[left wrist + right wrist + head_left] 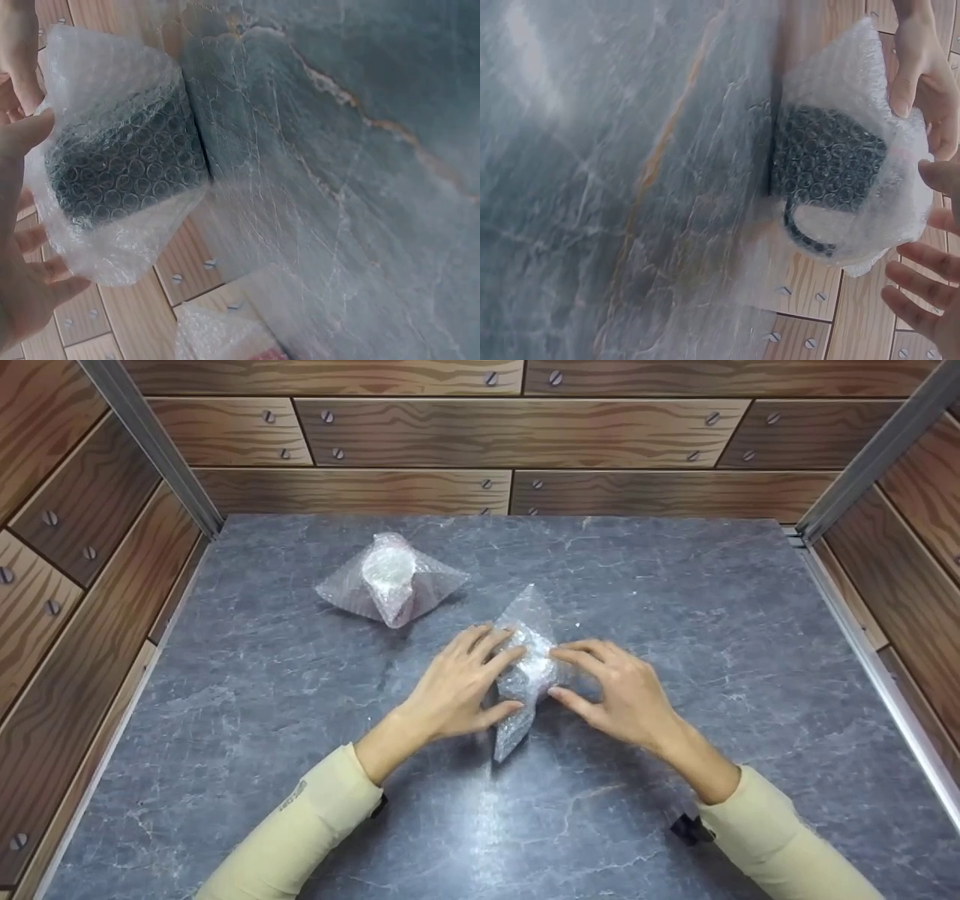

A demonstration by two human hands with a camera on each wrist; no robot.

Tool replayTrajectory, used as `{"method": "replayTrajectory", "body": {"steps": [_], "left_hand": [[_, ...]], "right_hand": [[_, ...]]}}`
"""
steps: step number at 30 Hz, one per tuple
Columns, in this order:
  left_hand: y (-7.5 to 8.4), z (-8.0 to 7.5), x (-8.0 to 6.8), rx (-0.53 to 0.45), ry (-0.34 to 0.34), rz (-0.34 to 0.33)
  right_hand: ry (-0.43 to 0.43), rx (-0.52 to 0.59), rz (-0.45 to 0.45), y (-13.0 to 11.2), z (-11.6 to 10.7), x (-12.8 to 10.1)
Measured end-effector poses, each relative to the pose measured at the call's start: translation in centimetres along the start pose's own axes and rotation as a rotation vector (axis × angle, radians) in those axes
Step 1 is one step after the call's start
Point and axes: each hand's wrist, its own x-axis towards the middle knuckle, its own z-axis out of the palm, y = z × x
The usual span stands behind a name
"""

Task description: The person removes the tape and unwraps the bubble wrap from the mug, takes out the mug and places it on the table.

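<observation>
two hands, left hand [457, 682] and right hand [622, 690] fingers clamped on bubble-wrapped mug [527, 667], mug blurred by wrap

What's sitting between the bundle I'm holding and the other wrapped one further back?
Nothing: in the head view only bare grey table separates the held bubble-wrapped mug from the second wrapped bundle.

Both forearms come in from the near edge, angled inward toward each other, in pale yellow long sleeves pushed to the wrists. A dark strap shows under each wrist.

Left hand [459, 684]: palm down, fingers spread and lightly bent, fingertips [504, 643] reaching right, thumb low and extended toward the right hand.

Right hand [624, 690]: palm down, fingers bent and pointing left, thumb stretched below them.

The two hands face each other, fingertips close together, not touching each other.
</observation>
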Motion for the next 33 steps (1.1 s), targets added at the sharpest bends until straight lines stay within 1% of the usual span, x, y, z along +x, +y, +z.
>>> {"method": "replayTrajectory", "body": {"steps": [7, 10, 13, 17, 20, 23, 28, 33], "left_hand": [[0.6, 0.0, -1.1, 0.009, 0.145, -0.021], [0.9, 0.1, -1.6, 0.003, 0.19, -0.038], [1.3, 0.1, -2.1, -0.021, 0.223, -0.057], [1.6, 0.3, -2.7, -0.087, 0.234, -0.081], [1.8, 0.4, -3.0, -0.139, 0.226, -0.102], [2.0, 0.6, -3.0, -0.167, 0.217, -0.124], [2.2, 0.8, -2.9, -0.167, 0.219, -0.136], [2.2, 1.2, -2.7, -0.152, 0.243, -0.125]], "right_hand": [[-0.024, 0.132, 0.198, -0.8, -0.2, 0.1], [-0.031, 0.186, 0.275, -1.0, -0.2, 0.3], [-0.027, 0.254, 0.333, -1.1, -0.1, 0.5], [-0.014, 0.336, 0.398, -1.0, 0.1, 0.8], [-0.017, 0.385, 0.458, -0.9, 0.2, 1.1], [-0.023, 0.427, 0.508, -0.7, 0.2, 1.4], [-0.027, 0.453, 0.548, -0.5, 0.3, 1.6], [-0.02, 0.463, 0.557, -0.5, 0.4, 1.5]]}}
